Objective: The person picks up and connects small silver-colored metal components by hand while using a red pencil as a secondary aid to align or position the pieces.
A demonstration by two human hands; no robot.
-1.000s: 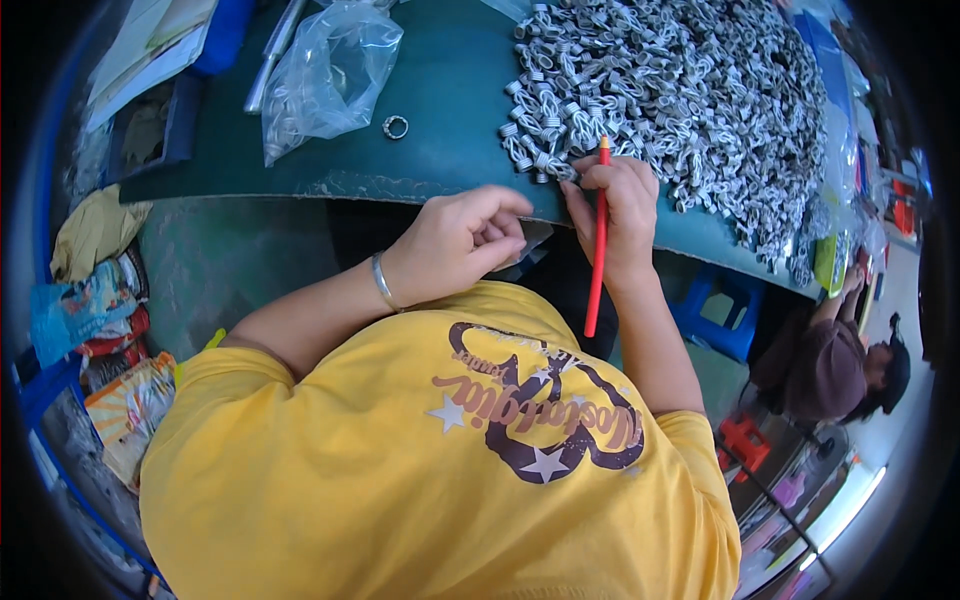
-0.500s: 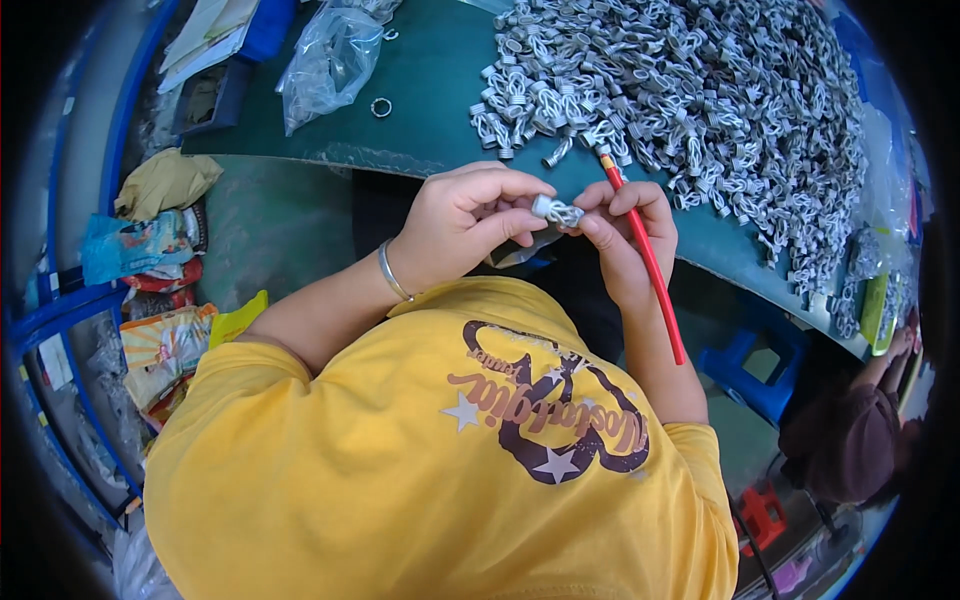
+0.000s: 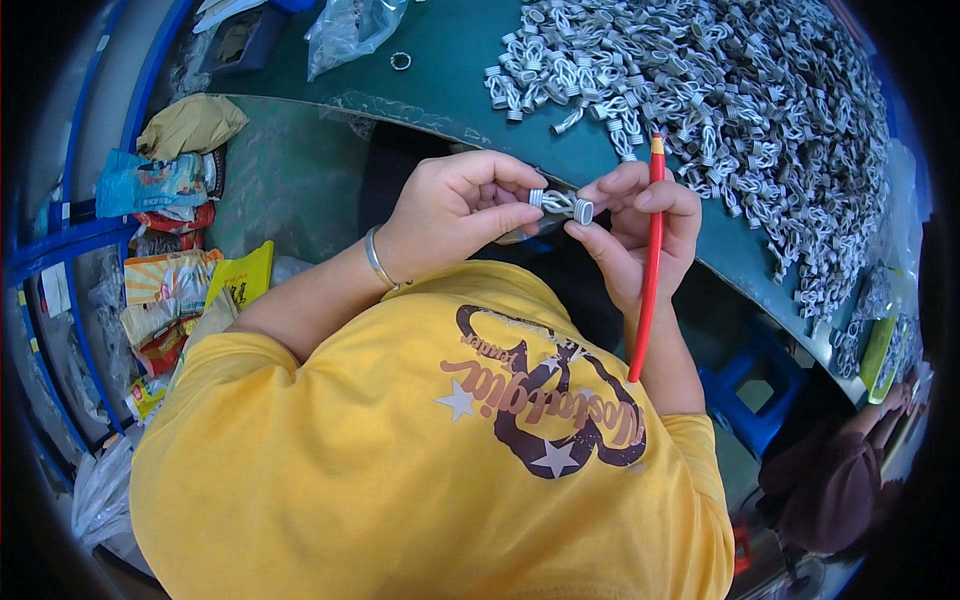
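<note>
Your left hand [image 3: 445, 212] and right hand [image 3: 676, 235] clamp opposite ends of one grey looped piece [image 3: 558, 204] near the worktop [image 3: 440, 75] edge; the right grip also holds a red rod [image 3: 651, 275]. A heap of similar pieces [image 3: 700, 100] lies unheld; which are finished cannot be told.

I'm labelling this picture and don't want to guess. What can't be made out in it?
All in the head view:
Held grey looped piece: part of its left end, covered by fingertips.
Left hand: some curled fingers, partly behind its thumb.
Heap of similar pieces: lower layers, under the top ones.
Clear plastic bag: far part, cut off by the upper edge.
Co-worker's hands: their grip, too small and blurred near the dark rim.
</note>
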